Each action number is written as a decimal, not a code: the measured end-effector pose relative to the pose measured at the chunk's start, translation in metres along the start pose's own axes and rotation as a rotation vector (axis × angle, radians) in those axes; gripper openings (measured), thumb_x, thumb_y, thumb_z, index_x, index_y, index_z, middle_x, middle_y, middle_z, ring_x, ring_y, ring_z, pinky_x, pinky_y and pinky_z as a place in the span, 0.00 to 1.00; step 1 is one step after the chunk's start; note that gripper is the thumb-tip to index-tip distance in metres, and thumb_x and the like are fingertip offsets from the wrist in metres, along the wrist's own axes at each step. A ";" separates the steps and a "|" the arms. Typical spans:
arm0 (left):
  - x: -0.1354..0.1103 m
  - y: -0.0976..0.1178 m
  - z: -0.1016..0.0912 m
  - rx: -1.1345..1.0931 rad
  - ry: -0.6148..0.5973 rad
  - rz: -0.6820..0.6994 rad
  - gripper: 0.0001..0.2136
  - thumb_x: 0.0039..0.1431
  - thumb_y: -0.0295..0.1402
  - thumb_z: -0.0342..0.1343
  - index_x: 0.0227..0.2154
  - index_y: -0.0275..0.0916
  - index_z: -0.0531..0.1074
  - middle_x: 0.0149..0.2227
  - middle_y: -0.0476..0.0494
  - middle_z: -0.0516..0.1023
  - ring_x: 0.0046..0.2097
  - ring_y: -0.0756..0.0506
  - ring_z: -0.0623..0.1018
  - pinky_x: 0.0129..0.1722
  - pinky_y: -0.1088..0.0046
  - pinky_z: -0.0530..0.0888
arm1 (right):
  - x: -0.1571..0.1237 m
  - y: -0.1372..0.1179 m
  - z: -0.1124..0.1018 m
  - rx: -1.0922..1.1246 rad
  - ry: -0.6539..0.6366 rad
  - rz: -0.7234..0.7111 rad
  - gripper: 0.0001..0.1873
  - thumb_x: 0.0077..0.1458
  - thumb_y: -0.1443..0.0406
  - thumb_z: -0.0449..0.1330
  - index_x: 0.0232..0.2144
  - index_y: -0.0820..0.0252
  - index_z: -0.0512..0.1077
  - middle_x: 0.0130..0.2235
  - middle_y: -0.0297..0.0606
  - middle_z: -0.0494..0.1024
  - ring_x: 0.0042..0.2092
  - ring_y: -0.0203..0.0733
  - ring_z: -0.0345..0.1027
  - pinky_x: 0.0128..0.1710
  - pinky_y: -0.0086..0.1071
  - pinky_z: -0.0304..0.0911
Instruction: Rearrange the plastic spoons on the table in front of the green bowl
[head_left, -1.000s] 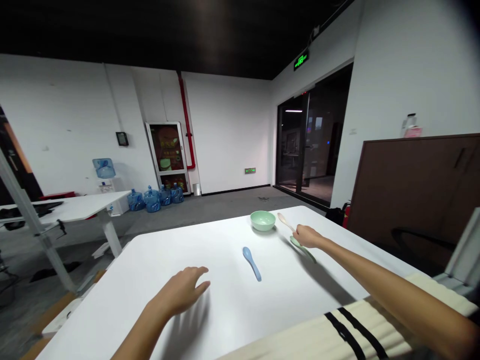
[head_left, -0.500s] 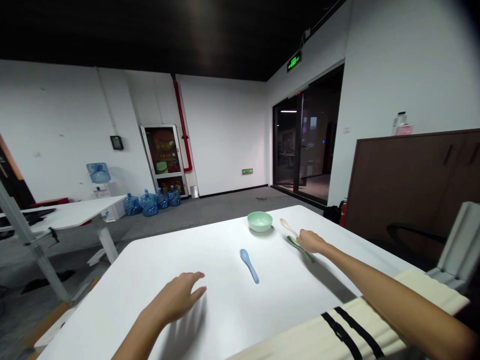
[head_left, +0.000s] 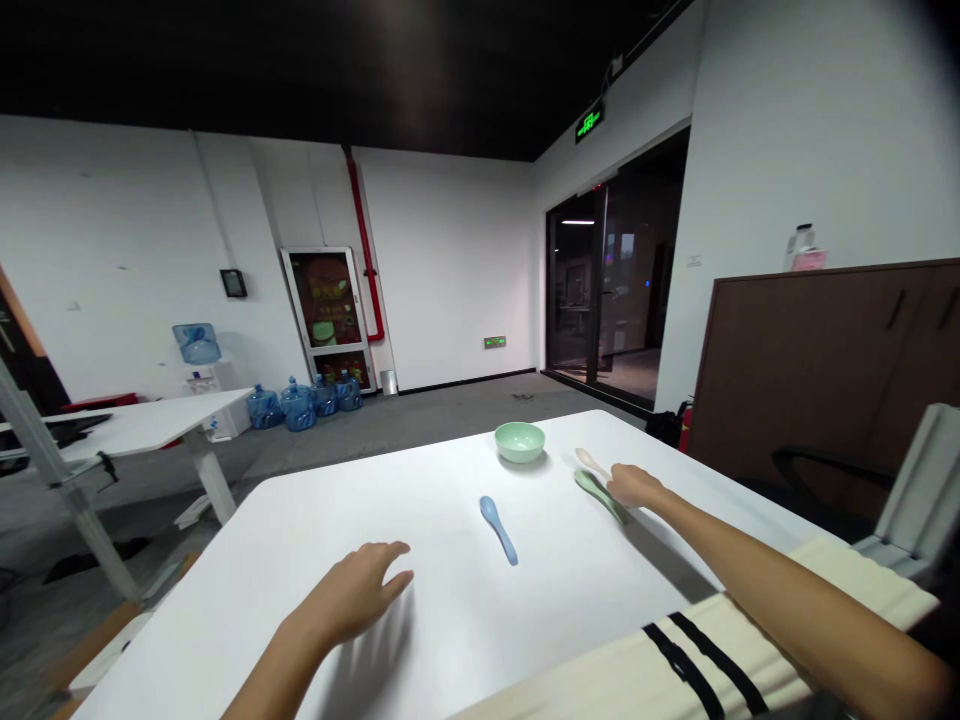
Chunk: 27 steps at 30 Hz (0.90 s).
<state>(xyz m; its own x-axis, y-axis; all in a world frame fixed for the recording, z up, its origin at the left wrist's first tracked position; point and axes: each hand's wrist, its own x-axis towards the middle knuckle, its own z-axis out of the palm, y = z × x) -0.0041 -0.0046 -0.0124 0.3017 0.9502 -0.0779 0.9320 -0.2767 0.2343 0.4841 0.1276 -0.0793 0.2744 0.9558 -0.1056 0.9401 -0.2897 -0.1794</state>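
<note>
My right hand reaches far over the white table, fingers closed round the handle of a cream spoon whose bowl points away from me. A green spoon lies on the table just left of that hand, touching or nearly touching it. A pale green bowl stands beyond, near the far edge. A blue spoon lies in the middle of the table. My left hand rests palm down on the table, fingers loosely spread, holding nothing.
A cream cloth with black stripes covers the near right edge. A dark wooden cabinet and a chair stand to the right. Another white desk and blue water jugs are at the left back.
My right hand has drawn the cream spoon back toward me and to the right, away from the bowl. My left hand has stayed put.
</note>
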 end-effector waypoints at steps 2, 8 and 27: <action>0.000 0.000 0.000 0.003 0.002 0.000 0.27 0.57 0.54 0.41 0.54 0.48 0.65 0.54 0.43 0.71 0.55 0.38 0.69 0.52 0.61 0.66 | 0.003 0.004 0.002 -0.012 -0.018 0.013 0.12 0.50 0.64 0.53 0.37 0.63 0.70 0.36 0.47 0.74 0.35 0.45 0.70 0.30 0.32 0.59; 0.002 -0.002 0.002 -0.001 0.006 0.007 0.28 0.56 0.55 0.41 0.54 0.48 0.66 0.54 0.44 0.72 0.55 0.38 0.69 0.51 0.62 0.66 | 0.004 0.007 0.005 -0.017 -0.111 0.028 0.13 0.47 0.67 0.56 0.36 0.66 0.72 0.28 0.45 0.75 0.28 0.44 0.71 0.29 0.33 0.60; 0.000 0.003 -0.001 -0.007 0.000 0.004 0.27 0.57 0.54 0.41 0.54 0.48 0.66 0.54 0.43 0.72 0.56 0.38 0.69 0.52 0.62 0.66 | 0.004 0.009 0.013 -0.084 -0.150 0.027 0.17 0.37 0.73 0.57 0.35 0.71 0.73 0.25 0.45 0.75 0.25 0.46 0.71 0.28 0.36 0.64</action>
<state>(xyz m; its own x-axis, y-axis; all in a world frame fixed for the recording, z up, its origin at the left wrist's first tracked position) -0.0016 -0.0053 -0.0106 0.3057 0.9491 -0.0766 0.9292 -0.2798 0.2414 0.4911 0.1280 -0.0944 0.2722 0.9276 -0.2557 0.9482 -0.3038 -0.0928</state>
